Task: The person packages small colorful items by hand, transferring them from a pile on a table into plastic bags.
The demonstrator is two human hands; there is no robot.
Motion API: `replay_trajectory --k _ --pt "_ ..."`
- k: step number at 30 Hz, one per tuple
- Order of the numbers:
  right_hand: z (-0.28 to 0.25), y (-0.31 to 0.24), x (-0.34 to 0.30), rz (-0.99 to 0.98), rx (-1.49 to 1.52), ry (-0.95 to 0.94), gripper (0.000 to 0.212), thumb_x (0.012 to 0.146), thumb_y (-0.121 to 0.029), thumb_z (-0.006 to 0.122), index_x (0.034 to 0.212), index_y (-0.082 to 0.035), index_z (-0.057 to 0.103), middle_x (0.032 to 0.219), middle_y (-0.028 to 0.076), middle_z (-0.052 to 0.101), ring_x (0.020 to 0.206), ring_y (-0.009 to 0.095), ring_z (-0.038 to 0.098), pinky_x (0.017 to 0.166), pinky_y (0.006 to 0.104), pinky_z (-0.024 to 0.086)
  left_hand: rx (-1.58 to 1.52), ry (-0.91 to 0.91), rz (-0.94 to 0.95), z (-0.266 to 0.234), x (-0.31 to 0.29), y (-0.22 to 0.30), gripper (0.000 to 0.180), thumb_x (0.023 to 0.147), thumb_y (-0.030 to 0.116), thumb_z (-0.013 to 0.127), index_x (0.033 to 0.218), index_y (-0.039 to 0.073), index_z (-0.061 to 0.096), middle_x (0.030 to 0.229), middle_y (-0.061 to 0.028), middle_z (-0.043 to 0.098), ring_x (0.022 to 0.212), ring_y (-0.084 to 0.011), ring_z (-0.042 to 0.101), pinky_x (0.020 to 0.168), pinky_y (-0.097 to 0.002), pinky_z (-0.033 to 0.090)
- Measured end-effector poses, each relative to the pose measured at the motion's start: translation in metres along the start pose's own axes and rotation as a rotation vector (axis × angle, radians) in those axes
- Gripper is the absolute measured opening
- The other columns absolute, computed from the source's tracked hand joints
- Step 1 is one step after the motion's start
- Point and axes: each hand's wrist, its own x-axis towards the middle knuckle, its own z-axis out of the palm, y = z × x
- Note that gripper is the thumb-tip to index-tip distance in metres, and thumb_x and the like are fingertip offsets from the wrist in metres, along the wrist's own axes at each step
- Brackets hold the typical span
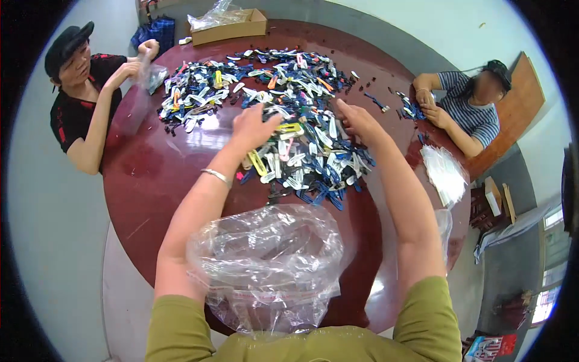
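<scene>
A large heap of snap hair clips [301, 158], mostly white and dark blue with some yellow, pink and orange ones, lies on the round dark red table [142, 199]. My left hand [252, 128] is at the heap's left side, thumb apart from the fingers, beside a yellow clip [289, 128]. On the opposite side, my right hand [360, 123] reaches in with its index finger stretched out and the other fingers bent down at the clips. Neither hand visibly holds a clip. A clear plastic bag [265, 265] stands with its mouth open between my forearms.
At the left, a person [78, 102] in a black cap handles a clear bag [143, 84]. Another person [470, 105] in stripes sits at the right with a small clip pile [410, 107]. Flat clear bags [445, 175] lie near the right edge; a cardboard box [229, 27] stands behind.
</scene>
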Motion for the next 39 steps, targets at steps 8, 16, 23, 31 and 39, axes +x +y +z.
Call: replay_trajectory --k 8,16,23,31,39 --pt "0.053 -0.047 0.010 -0.069 -0.069 -0.342 0.030 0.074 -0.034 0.074 0.088 -0.009 0.063 0.083 -0.001 0.064 0.071 0.005 0.057 0.065 0.0192 0.043 -0.413 -0.064 0.098 -0.013 -0.015 0.032 0.050 0.075 0.032 0.068 0.112 0.001 0.057 0.111 -0.0193 0.060 0.105 -0.0312 0.058 0.090 -0.0361 0.044" --pt "0.052 -0.041 0.000 -0.323 -0.102 -0.284 0.032 0.064 -0.010 0.071 0.095 -0.006 0.062 0.078 -0.004 0.057 0.069 0.008 0.052 0.065 0.0217 0.042 -0.575 0.047 0.398 -0.017 -0.021 0.047 0.038 0.068 0.014 0.072 0.102 0.001 0.061 0.106 -0.0116 0.059 0.099 -0.0238 0.058 0.088 -0.0315 0.045" --pt "0.007 -0.038 0.000 -0.257 -0.007 -0.544 0.036 0.068 -0.005 0.067 0.103 -0.003 0.065 0.093 0.003 0.065 0.085 0.011 0.058 0.077 0.0238 0.045 -0.845 -0.097 0.168 -0.048 -0.011 0.049 0.028 0.081 0.017 0.066 0.104 0.001 0.067 0.093 -0.0087 0.069 0.082 -0.0094 0.062 0.077 -0.0239 0.049" --pt "0.013 -0.002 0.072 -0.145 -0.086 0.005 0.045 0.083 -0.033 0.065 0.111 0.001 0.062 0.103 0.008 0.063 0.090 0.013 0.057 0.078 0.0257 0.044 -0.246 0.115 -0.052 -0.016 0.000 -0.008 0.046 0.078 0.032 0.065 0.107 -0.004 0.061 0.101 -0.0203 0.065 0.094 -0.0308 0.063 0.084 -0.0368 0.048" --pt "0.074 -0.042 0.078 -0.125 -0.738 -0.001 0.098 0.072 -0.071 0.054 0.133 0.004 0.041 0.137 0.024 0.041 0.127 0.034 0.040 0.104 0.0361 0.032 0.139 -0.087 -0.011 -0.012 -0.011 0.013 0.059 0.085 0.050 0.053 0.115 0.000 0.056 0.120 -0.0191 0.054 0.120 -0.0306 0.044 0.101 -0.0447 0.030"
